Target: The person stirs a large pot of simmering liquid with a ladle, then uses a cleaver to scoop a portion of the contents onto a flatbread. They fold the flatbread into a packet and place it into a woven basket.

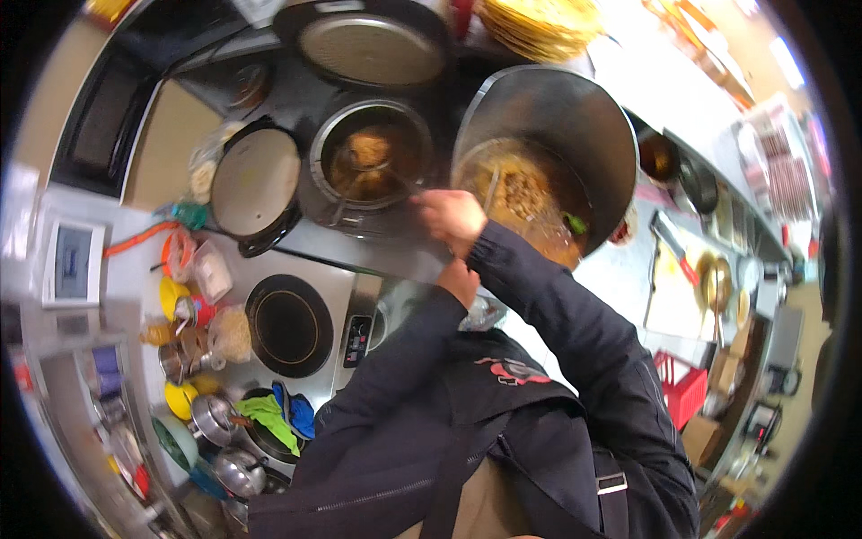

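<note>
My right hand (pixel 452 217) is closed around the thin handle of a metal ladle or strainer (pixel 370 149). Its round bowl holds orange-brown food, over a steel pot (pixel 425 145) with brown liquid inside. Close below, my left hand (pixel 460 283) is against my right wrist or the handle's end; blur hides what its fingers hold. To the right of my hands stands a large deep stockpot (pixel 559 101) containing orange-brown broth, pale chunks and a green leaf; a utensil handle (pixel 493 188) rises out of it.
A pale-topped black pan (pixel 256 182) is left of the pot, and a large round pan (pixel 370 50) is behind it. Nearer are a black frying pan (pixel 289 325), bowls and a green cloth (pixel 269 418). On the right lie a cutting board (pixel 673 296), a knife (pixel 673 246) and a red crate (pixel 680 384).
</note>
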### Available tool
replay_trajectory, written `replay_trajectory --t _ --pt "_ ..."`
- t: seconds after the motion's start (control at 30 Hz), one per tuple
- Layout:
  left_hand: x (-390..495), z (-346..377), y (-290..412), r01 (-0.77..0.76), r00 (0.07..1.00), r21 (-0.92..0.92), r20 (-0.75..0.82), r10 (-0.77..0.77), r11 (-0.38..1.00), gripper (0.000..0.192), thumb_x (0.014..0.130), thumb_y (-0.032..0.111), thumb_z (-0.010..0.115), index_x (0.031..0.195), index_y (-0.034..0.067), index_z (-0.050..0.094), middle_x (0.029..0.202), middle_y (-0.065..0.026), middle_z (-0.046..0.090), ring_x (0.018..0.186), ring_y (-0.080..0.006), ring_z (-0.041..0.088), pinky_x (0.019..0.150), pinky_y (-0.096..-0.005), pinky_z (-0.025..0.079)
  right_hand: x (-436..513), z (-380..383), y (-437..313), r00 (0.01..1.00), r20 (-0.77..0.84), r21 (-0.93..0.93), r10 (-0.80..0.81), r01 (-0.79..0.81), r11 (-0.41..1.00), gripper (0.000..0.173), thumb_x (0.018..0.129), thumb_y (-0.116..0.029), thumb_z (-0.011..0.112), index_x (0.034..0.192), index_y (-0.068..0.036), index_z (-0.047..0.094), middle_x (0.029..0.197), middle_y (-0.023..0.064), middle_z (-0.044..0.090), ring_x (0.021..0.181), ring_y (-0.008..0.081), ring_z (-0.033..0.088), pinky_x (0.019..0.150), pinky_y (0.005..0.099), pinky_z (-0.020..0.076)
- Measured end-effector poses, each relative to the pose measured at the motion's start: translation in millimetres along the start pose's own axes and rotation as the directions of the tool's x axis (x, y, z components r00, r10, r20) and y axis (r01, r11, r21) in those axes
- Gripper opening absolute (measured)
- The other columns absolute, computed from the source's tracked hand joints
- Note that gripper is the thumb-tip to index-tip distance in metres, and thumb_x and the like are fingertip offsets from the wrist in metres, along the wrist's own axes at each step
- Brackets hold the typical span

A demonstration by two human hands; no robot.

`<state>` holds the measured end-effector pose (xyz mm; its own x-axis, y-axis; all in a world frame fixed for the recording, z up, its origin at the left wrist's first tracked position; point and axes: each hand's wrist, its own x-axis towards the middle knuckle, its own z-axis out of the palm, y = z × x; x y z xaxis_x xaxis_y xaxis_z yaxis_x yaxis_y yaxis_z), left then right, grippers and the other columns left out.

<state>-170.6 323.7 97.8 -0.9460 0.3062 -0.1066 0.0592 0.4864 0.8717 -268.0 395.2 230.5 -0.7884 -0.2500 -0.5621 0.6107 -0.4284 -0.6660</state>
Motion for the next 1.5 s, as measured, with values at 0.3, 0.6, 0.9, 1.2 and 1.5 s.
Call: replay_trajectory --t 0.3,0.6,0.9,1.2,1.5 --pt "11.5 -25.3 37.7 -0.036 0.982 0.011 0.186 0.033 0.999 0.047 0.104 0.036 0.048 0.141 0.008 0.049 0.139 -0.0128 0.056 0.13 -0.024 0.053 0.108 -0.0373 0.039 -58.0 -33.8 -3.8 0.974 0.172 -0.037 -0.146 0.154 0.987 0.04 0.105 -0.028 0.054 0.124 0.007 0.054 0.102 0.0142 0.071 0.069 0.0179 0.069 0.058 0.029 0.0581" --pt "13.8 -11.8 80.9 0.047 0.999 0.271 -0.001 -0.049 0.961 0.04 0.1 0.027 0.058 0.127 -0.001 0.055 0.089 -0.0314 0.068 0.086 -0.0512 0.065 0.073 -0.0564 0.051 -107.1 -227.6 -20.3 0.748 -0.07 -0.964 -0.66 -0.22 -0.148 0.022 0.086 -0.012 0.063 0.107 -0.005 0.065 0.106 0.016 0.063 0.084 0.0347 0.068 0.068 0.0455 0.0571" --pt "4.3 -6.8 87.2 0.195 0.97 0.37 0.061 -0.233 0.908 0.033 0.1 0.025 0.058 0.124 0.002 0.058 0.092 -0.0281 0.069 0.088 -0.0489 0.066 0.073 -0.0533 0.052 -60.6 -259.5 -19.7 0.814 -0.095 -0.867 -0.573 -0.351 -0.355 0.013 0.084 -0.008 0.06 0.091 -0.001 0.069 0.105 0.0172 0.064 0.088 0.0297 0.07 0.071 0.0396 0.0604" --pt "4.2 -3.5 83.4 0.051 0.998 0.215 0.028 -0.058 0.975 0.034 0.099 0.025 0.059 0.123 0.001 0.057 0.089 -0.0299 0.067 0.084 -0.0507 0.065 0.069 -0.0555 0.05 -93.3 -258.4 -31.1 0.526 -0.066 -0.99 -0.848 0.074 0.123 0.01 0.087 -0.012 0.067 0.091 -0.004 0.07 0.087 0.0155 0.068 0.079 0.0353 0.069 0.072 0.0439 0.0564" --pt "8.4 -5.3 81.6 0.163 0.983 0.289 0.032 -0.179 0.943 0.029 0.099 0.023 0.061 0.117 0.0 0.061 0.078 -0.0245 0.063 0.075 -0.0415 0.067 0.066 -0.046 0.05 -74.1 -260.2 31.9 0.439 -0.403 -0.855 -0.803 0.132 0.501 0.011 0.085 -0.014 0.072 0.091 -0.006 0.074 0.079 0.015 0.073 0.075 0.0298 0.073 0.069 0.0374 0.0575"
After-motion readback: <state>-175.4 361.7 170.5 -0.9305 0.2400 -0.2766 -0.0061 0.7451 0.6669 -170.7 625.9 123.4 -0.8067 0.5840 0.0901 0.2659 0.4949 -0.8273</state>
